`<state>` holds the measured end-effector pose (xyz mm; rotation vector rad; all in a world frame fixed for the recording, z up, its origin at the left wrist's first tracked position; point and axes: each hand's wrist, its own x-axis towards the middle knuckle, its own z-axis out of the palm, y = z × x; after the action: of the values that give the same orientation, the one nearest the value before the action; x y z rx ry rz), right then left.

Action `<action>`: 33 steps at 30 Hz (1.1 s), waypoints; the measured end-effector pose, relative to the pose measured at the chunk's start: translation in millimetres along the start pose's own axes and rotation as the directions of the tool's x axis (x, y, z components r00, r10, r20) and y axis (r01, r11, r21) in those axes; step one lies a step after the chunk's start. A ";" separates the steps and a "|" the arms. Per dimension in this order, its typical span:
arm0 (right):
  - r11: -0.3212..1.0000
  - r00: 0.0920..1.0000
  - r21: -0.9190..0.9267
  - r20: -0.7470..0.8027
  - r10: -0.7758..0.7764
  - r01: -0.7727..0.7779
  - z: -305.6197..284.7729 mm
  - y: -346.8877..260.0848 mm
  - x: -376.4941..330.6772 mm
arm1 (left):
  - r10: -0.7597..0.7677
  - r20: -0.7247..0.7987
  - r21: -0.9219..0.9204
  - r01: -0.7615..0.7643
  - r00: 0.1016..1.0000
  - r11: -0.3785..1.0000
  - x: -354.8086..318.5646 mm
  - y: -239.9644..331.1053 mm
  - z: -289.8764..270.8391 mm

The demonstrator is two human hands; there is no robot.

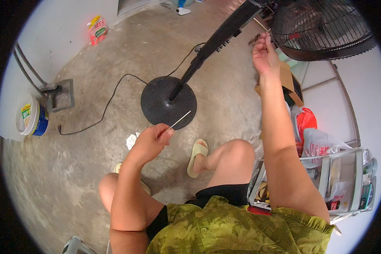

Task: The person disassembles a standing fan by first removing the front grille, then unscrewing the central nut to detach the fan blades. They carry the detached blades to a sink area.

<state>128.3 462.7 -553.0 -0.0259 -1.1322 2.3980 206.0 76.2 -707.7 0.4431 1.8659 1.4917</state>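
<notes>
Head view: the left hand (151, 142) is closed, pinching a thin white stick (180, 120) above the fan's round base (168, 103). The right hand (264, 55) — fingers curled — holds something small, unclear, beside the fan head (321, 27), far right. Bare concrete floor (93, 169) lies left.

The light is bright and soft all over. Shadows on the floor (114, 55) are faint. Edges bend round, with black corners. The far rim looks a bit blurry.
</notes>
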 end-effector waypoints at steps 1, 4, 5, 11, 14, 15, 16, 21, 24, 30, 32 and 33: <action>1.000 0.999 -0.008 -0.032 -0.025 0.025 1.7 3.3 3.7 | 0.025 -0.009 0.022 -0.025 1.000 0.999 0.1 -1.0 -1.6; 0.966 0.952 -0.188 -0.215 -0.218 0.178 8.8 16.0 11.8 | 0.043 -0.011 0.028 -0.043 0.999 0.999 -0.4 -3.4 -3.6; 0.933 0.911 -0.279 -0.275 -0.306 0.229 12.1 20.9 14.0 | 0.037 -0.016 0.018 -0.037 0.999 0.999 -0.7 -4.0 -4.2; 0.903 0.839 -0.329 -0.374 -0.395 0.277 30.5 35.9 23.7 | 0.045 -0.017 -0.003 -0.045 0.999 0.999 -2.1 -6.1 -7.9; 0.877 0.835 -0.425 -0.381 -0.398 0.224 32.7 39.0 27.3 | 0.059 -0.024 0.008 -0.059 0.998 0.998 -2.1 -6.1 -9.8; 0.878 0.852 -0.429 -0.360 -0.379 0.210 31.1 40.6 26.7 | 0.064 -0.032 0.017 -0.063 0.997 0.998 -2.4 -5.9 -10.2; 0.882 0.868 -0.430 -0.344 -0.358 0.193 28.4 42.7 24.9 | 0.068 -0.034 0.017 -0.067 0.997 0.998 -2.8 -5.6 -10.7; 0.924 0.938 -0.380 -0.305 -0.164 0.038 2.5 55.7 3.7 | 0.063 -0.056 -0.051 -0.065 0.996 0.997 -4.0 -3.3 -11.7; 0.937 0.943 -0.349 -0.322 -0.088 -0.032 -19.5 57.5 -15.5 | 0.044 -0.034 -0.022 -0.044 0.998 0.999 -2.7 -3.0 -12.7; 0.765 0.955 -0.597 -0.286 0.078 -0.241 -47.2 43.5 -35.9 | 0.053 -0.053 -0.031 -0.054 0.997 0.998 0.0 -3.6 -7.3; 0.643 0.970 -0.727 -0.207 0.131 -0.242 -48.8 45.6 -41.1 | 0.066 -0.039 -0.002 -0.066 0.997 0.998 1.4 -3.6 -6.1; 0.589 0.969 -0.770 -0.186 0.160 -0.245 -48.2 51.2 -42.3 | 0.063 -0.030 -0.011 -0.063 0.998 0.998 2.1 -3.7 -5.9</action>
<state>154.7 451.5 -629.9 -0.5927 -2.1500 1.8181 201.0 72.3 -711.3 0.4814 1.8807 1.5576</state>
